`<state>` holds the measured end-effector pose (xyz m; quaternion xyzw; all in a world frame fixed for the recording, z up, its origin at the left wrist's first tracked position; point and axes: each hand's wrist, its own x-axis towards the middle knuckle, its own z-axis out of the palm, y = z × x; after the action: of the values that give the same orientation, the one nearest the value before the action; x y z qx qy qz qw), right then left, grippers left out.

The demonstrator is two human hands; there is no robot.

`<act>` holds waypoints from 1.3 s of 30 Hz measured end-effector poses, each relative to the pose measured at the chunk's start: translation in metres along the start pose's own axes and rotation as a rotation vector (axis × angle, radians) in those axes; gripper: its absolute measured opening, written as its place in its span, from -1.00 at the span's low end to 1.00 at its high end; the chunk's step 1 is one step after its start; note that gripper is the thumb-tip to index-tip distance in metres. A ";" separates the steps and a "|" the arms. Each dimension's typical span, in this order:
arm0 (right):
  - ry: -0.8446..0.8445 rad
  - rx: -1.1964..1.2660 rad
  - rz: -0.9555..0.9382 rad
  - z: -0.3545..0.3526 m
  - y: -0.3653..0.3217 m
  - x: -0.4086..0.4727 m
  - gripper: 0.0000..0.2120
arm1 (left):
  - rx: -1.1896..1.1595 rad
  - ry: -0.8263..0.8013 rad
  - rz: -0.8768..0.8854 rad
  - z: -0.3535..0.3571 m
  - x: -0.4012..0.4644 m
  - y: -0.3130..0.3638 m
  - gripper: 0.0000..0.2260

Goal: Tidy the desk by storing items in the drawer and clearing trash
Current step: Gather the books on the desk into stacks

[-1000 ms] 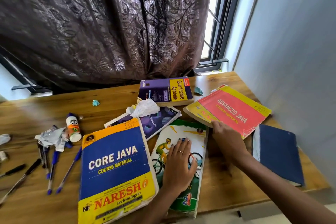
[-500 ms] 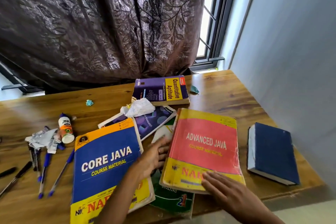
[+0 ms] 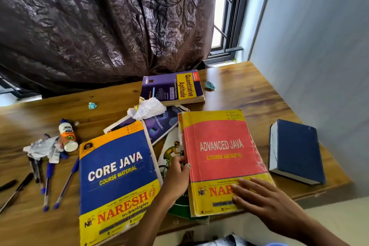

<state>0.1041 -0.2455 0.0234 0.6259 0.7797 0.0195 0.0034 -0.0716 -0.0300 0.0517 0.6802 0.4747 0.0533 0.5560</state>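
- Far L of desk (image 3: 249, 90): black pens (image 3: 16, 191) + blue pens (image 3: 60, 183) lying loose, pointing toward near edge. Prob drawer items, untouched.
- Crumpled wrapper (image 3: 43, 149) on top of the pens, glue bottle (image 3: 67, 136) on its side touching it. Wrapper = trash, glue = store.
- Small teal paper ball (image 3: 92, 105) alone behind them, well apart from the books.
- CORE JAVA book (image 3: 117, 175) flat, near end overhanging desk edge.
- Crumpled white paper (image 3: 147, 109) sits on purple-cover book (image 3: 159, 126), which is part under CORE JAVA. Quantitative Aptitude book (image 3: 171, 87) behind, by the curtain.
- L hand (image 3: 176, 175): fingers curled round the L edge of ADVANCED JAVA book (image 3: 221, 158), thumb on cover. Grip grasping that edge, likely to square it up or lift.
- ADVANCED JAVA lies on the cyclist-cover book (image 3: 169, 152), only a strip of which shows. Looks like stacking books so they go in one lot.
- R hand (image 3: 257, 199): flat on the near end of ADVANCED JAVA, fingers straight, pressing. Grip released, just steadying so the book doesn't slide off.
- Second teal scrap (image 3: 209, 85) R of Quantitative Aptitude.
- Dark blue book (image 3: 295, 150) far R, apart from the stack, near the wall.
- Drawer not in view. Task early: nothing stored, trash all still on desk.
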 end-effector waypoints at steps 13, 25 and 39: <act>0.266 0.370 0.339 -0.036 -0.025 0.093 -0.78 | 0.342 0.378 0.250 -0.009 -0.021 -0.006 -0.62; -0.022 1.541 0.556 -0.058 -0.083 0.225 -0.74 | 0.408 0.771 -0.200 -0.099 -0.052 -0.076 -0.43; -0.210 1.675 0.847 -0.037 -0.081 0.257 -0.74 | 0.079 0.731 -0.444 -0.137 -0.060 -0.098 -0.55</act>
<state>-0.0315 -0.0126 0.0624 0.6543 0.2433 -0.6040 -0.3846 -0.2438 0.0175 0.0516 0.5187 0.7770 0.1518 0.3227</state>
